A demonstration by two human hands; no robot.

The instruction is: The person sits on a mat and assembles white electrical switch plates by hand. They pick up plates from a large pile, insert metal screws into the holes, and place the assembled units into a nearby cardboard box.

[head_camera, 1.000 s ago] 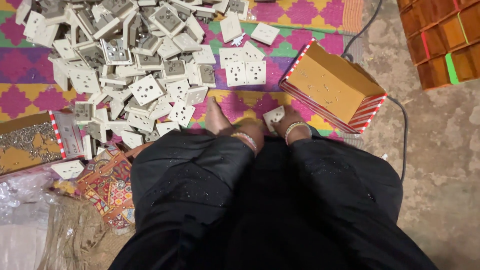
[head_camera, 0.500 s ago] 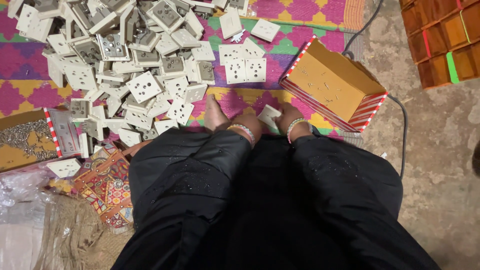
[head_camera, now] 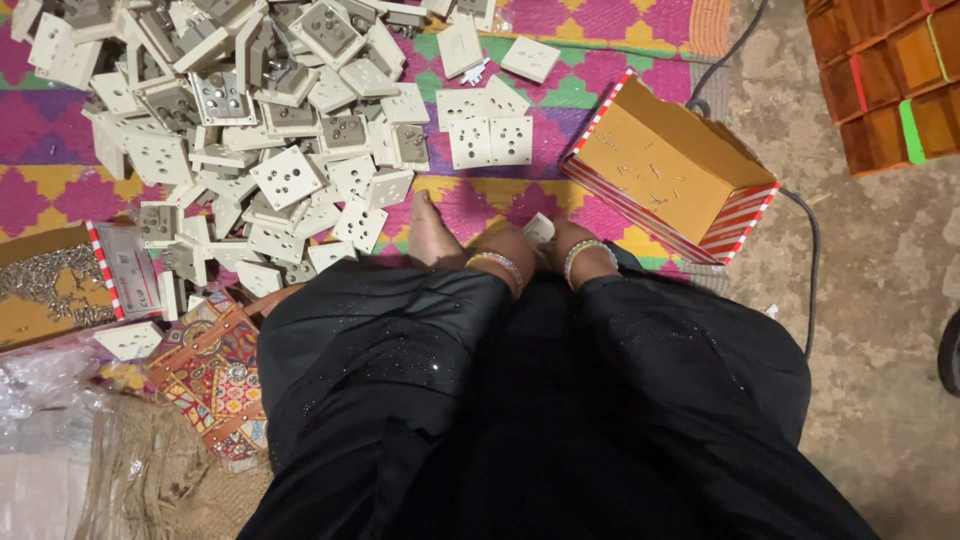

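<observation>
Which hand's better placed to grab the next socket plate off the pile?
Left, likely. The left hand sits right beside the pile of socket plates; the right hand is farther off, next to the cardboard box.

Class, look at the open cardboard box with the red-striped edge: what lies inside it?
Inside the cardboard box, a few small scattered screws lie on its bare yellow-brown floor. Nothing covers the inside.
</observation>
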